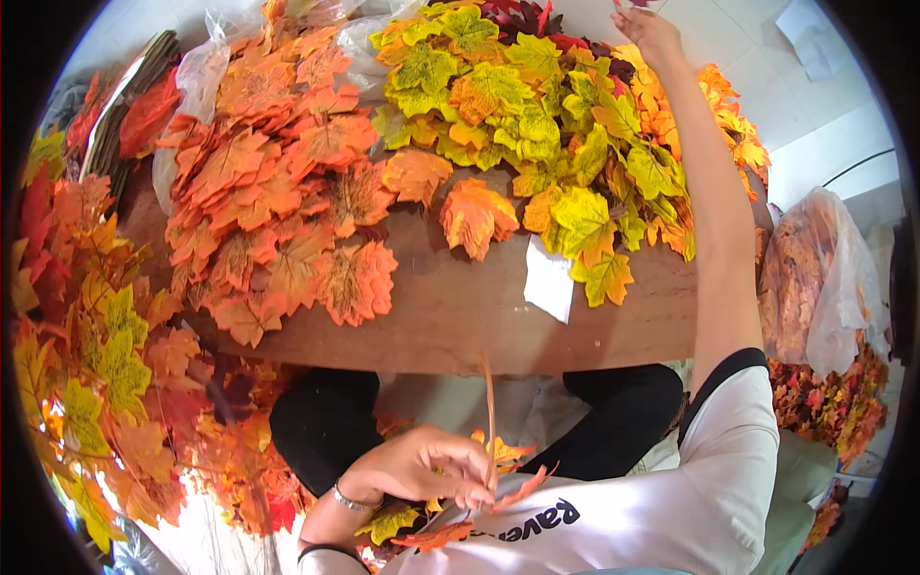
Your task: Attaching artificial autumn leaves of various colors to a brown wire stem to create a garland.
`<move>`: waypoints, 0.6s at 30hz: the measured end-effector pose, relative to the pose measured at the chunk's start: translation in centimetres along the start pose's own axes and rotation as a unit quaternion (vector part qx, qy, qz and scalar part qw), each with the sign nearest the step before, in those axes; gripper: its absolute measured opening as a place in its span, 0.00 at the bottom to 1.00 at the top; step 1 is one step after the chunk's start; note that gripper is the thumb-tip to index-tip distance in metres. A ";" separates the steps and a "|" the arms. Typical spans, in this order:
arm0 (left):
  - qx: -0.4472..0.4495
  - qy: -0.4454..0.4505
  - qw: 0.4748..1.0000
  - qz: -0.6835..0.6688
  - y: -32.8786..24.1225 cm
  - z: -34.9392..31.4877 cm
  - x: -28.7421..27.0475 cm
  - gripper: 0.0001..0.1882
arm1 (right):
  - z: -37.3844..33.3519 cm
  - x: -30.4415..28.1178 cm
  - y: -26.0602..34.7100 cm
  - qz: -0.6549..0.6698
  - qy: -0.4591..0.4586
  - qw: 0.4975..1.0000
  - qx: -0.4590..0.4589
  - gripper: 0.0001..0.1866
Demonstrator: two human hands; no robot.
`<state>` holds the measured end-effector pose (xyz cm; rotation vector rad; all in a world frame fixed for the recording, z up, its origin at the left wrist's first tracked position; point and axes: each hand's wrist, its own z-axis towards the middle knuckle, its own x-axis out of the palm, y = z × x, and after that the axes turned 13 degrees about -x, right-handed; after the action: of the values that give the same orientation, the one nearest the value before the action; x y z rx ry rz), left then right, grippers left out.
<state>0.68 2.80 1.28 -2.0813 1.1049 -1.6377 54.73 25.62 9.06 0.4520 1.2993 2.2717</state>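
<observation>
Close to my body, my left hand (422, 467) is closed in a pinch on an artificial leaf stem (490, 407). The thin brown stem stands up past my fingers. Orange-red leaves (522, 487) hang around that hand, and a yellow-green leaf (388, 524) lies under the wrist. My right arm stretches over the table's right side to the far edge. There my right hand (652, 34) is closed on a dark red artificial leaf, cut off by the top of the view. Beneath the right forearm lies a pile of yellow-green leaves (585, 220).
A heap of orange leaves (278, 182) covers the left of the brown table (450, 326). Two loose orange leaves and a white paper piece (548, 280) lie mid-table. Leafy branches (125, 355) crowd the left side. A clear plastic bag of leaves (819, 278) stands at the right.
</observation>
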 end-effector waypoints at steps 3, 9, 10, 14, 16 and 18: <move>0.058 -0.081 0.995 -0.007 0.1 0.4 0.3 0.05 | -5.2 -1.5 2.5 0.176 0.029 0.978 0.112 0.12; 0.271 -0.224 0.935 -0.039 0.9 1.4 0.7 0.06 | -31.0 7.0 12.1 0.208 0.161 0.932 0.249 0.11; 0.302 -0.253 0.919 -0.020 1.3 1.9 0.7 0.09 | -33.9 7.5 12.7 0.275 0.169 0.896 0.306 0.11; 0.357 -0.270 0.894 0.013 1.7 2.4 1.3 0.07 | -42.1 10.7 14.1 0.370 0.119 0.847 0.361 0.11; 0.363 -0.258 0.895 0.020 1.9 2.6 1.3 0.07 | -44.2 11.7 14.4 0.399 0.086 0.841 0.355 0.11; 0.364 -0.247 0.897 0.026 2.0 2.8 1.3 0.07 | -45.6 12.5 14.5 0.426 0.039 0.831 0.356 0.10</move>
<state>2.59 -0.15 0.03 -1.7593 0.2953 -1.1293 17.93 -6.04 -0.37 1.4563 2.3334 2.3345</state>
